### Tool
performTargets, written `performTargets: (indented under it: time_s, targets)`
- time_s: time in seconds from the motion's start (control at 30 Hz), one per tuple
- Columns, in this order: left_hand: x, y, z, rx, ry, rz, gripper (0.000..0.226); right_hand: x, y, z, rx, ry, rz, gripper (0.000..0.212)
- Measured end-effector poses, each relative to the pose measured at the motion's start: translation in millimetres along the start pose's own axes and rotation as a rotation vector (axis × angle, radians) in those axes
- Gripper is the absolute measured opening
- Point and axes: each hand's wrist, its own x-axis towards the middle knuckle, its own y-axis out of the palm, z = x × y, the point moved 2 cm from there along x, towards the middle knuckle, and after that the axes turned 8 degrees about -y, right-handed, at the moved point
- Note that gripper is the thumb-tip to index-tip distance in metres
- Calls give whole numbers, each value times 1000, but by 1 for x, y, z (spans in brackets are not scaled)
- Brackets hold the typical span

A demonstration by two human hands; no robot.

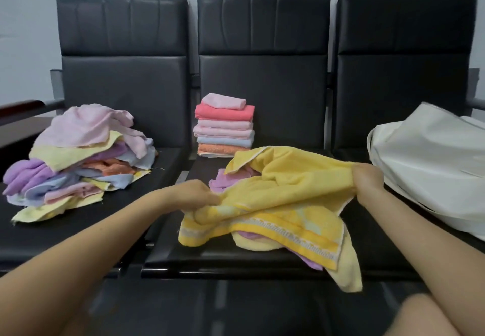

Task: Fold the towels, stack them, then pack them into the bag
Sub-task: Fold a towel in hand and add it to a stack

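Head view: both hands hold one yellow towel (288,194) over the front of the middle seat (168,259) of a row of three black seats. The left hand (195,195) grips the towel's left end, fingers curled into bunched cloth. The right hand (367,178) grips the right end, a little higher and farther back. The towel's long axis runs left to right between the two hands, tilted up toward the right. Its middle sags, and the patterned border hangs down over the seat's front edge. It is still crumpled, so I judge this to be the spreading-out step before a fold.

Under and behind the towel lie a pale yellow towel (346,270) and a purple towel (223,181), both unfolded.

The stack (224,125) of folded towels stands at the back of the middle seat, straight ahead beyond the held towel. The heap (78,157) of unfolded towels covers the left seat, nearer the left hand. The white bag (430,160) slumps on the right seat, just beside the right hand.

With so much of the heap left, folding looks far from done. The fold likely turns on bringing one gripped end across to the other along that axis.
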Motion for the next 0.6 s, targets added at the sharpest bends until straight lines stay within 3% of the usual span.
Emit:
performTargets:
  time_s: [0.1,0.2,0.4,0.5,0.6]
  targets:
    - [9,9,-2,56,60,-19,21,-6,5,-8,-410,-174,200,28]
    - [22,10,-11,-149,126,-118,19,-8,22,-12,-555,-245,352,39]
    - [56,13,-42,-367,167,-215,26,-13,70,33,-225,-463,294,46]
    - [72,22,-53,-299,150,-170,32,-15,105,49,-159,-533,431,32]
    - [88,33,-54,-205,103,-182,34,-14,135,49,-198,-473,631,42]
